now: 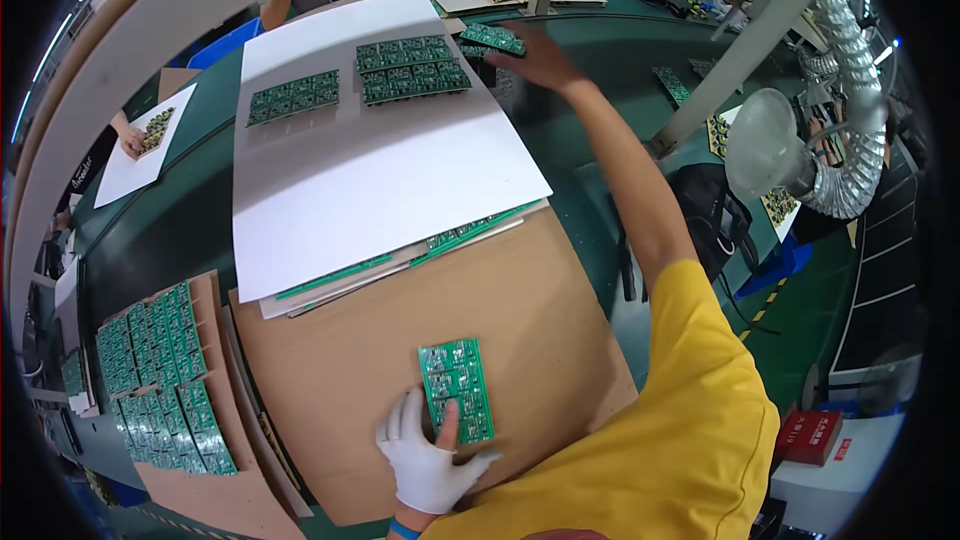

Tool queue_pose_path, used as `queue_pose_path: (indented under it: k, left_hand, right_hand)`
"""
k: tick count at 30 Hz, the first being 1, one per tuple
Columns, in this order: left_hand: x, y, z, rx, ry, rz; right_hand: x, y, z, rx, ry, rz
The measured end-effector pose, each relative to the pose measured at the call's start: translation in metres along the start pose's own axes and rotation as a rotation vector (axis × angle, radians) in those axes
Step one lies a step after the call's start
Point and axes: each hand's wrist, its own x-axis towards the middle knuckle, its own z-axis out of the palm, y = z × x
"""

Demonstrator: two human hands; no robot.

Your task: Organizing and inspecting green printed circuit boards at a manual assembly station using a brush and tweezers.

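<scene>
The left hand (pixel 425 460), in a white glove with one finger bare, is at the near board (pixel 462 375). The bare finger lies over the lower left part of this board; the hand is not closed around it, and the other fingers extend beside its left edge. The near board lies flat on the brown cardboard (pixel 545 310), its long side running away from the body.

The right hand (pixel 535 58), bare, extends to the far edge of the white sheet (pixel 390 180). Its fingers grasp the right end of the far board (pixel 490 37). The fingertips are too small to show the exact grip. The forearm emerges from a yellow sleeve (pixel 690 360).

The white sheet overlaps the far part of the cardboard. It carries a left panel (pixel 293 98) and, apart from it, a right group (pixel 415 78) of green boards. Green board edges (pixel 470 230) protrude from under its near edge.

To the left, two rows of side boards (pixel 155 340) lie on a second cardboard (pixel 215 500). At the far left, a co-worker's hand (pixel 132 143) touches yellow-and-black parts (pixel 158 128). To the right are a black bag (pixel 700 195) and a silver duct (pixel 850 165).
</scene>
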Motion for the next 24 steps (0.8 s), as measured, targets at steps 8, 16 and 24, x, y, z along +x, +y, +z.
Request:
queue_pose_path:
  k: [8, 16, 24]
  left_hand:
    - [0.029, -0.006, 0.003, 0.074, -0.060, 0.119]
    - [0.024, -0.016, 0.012, 0.073, -0.064, 0.012]
    - [0.032, -0.012, 0.010, 0.110, -0.025, 0.168]
  right_hand:
    - [0.069, 0.036, 0.112, -0.251, -0.722, 0.228]
    - [0.065, 0.028, 0.104, -0.202, -0.679, 0.373]
    - [0.053, 0.033, 0.068, -0.224, -0.714, 0.371]
